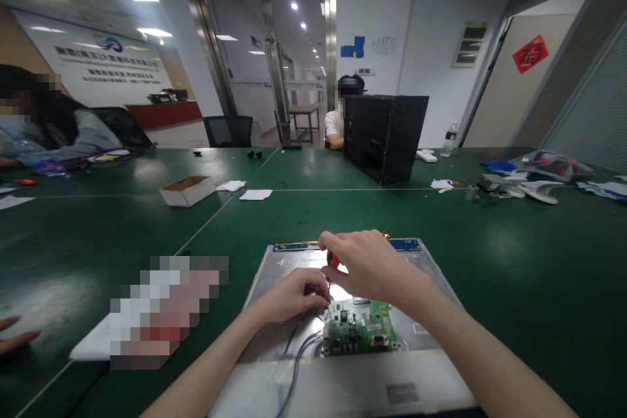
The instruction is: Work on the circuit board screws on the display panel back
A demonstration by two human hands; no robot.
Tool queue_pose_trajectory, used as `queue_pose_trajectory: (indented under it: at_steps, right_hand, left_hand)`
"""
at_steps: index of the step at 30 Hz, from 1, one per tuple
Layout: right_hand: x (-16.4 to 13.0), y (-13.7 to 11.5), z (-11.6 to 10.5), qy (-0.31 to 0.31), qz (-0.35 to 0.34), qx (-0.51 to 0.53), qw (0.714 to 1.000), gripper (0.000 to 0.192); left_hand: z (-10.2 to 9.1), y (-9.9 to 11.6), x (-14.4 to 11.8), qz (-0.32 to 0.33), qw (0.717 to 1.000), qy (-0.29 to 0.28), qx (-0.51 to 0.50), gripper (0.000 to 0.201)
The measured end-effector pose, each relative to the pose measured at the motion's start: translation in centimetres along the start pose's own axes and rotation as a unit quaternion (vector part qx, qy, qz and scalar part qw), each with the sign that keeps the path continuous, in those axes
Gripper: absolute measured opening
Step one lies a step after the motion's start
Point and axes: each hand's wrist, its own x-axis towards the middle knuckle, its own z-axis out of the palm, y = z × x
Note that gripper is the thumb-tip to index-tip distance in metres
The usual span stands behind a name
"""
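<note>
A flat metal display panel (264, 294) lies on the green table in front of me, a green circuit board (360, 326) on its back. My right hand (369, 264) is closed round the red-and-black handle of a screwdriver (333, 258), held upright with its shaft pointing down at the board's upper left corner. At that corner my left hand (298, 294) has its fingers pinched together beside the screwdriver's lower end; what they hold, if anything, is hidden. Grey cables (296, 366) run from the board's left side toward me. A blue circuit strip (406, 245) lines the panel's far edge.
A black computer case (385, 137) stands across the table, a person behind it. Left are an open white box (187, 191) and a blurred-out packet (166, 313). Another person's hand (17, 334) rests at the left edge. Parts and bags (548, 166) lie far right.
</note>
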Motion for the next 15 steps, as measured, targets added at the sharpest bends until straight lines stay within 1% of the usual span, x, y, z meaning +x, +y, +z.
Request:
queue_pose_trajectory:
  at_steps: [8, 15]
  right_hand:
    - [0.05, 0.1, 0.12, 0.002, 0.004, 0.007, 1.0, 0.018]
    - [0.06, 0.07, 0.31, 0.011, -0.011, 0.017, 1.0, 0.018]
  left_hand:
    - [-0.05, 0.29, -0.04, 0.005, 1.0, 0.001, 0.006, 0.007]
    - [-0.02, 0.12, 0.06, 0.006, 1.0, -0.001, 0.009, 0.009]
